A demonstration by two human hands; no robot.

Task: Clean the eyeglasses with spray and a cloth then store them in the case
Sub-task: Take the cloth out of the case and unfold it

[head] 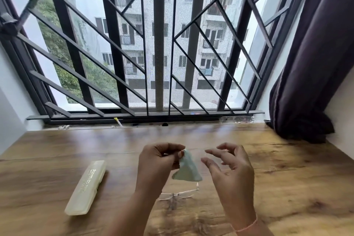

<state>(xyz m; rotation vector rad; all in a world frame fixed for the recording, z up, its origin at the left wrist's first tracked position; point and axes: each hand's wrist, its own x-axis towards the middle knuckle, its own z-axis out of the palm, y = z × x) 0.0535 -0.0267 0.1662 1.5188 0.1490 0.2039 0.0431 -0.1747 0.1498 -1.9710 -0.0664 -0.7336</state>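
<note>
My left hand (159, 159) pinches the top corner of a small pale green cloth (186, 168), which hangs down above the table. My right hand (229, 165) hovers just right of the cloth with its fingers spread and holds nothing. Thin-framed eyeglasses (178, 194) lie on the wooden table (287, 178) below the cloth, partly hidden by my left forearm. A long pale translucent case (86, 188) lies closed on the table to the left of my hands. No spray bottle is in view.
A barred window (159, 44) with a dark sill runs along the table's far edge, with small bits of clutter (118, 121) on the sill. A dark curtain (316, 63) hangs at the right and rests on the table's back right corner.
</note>
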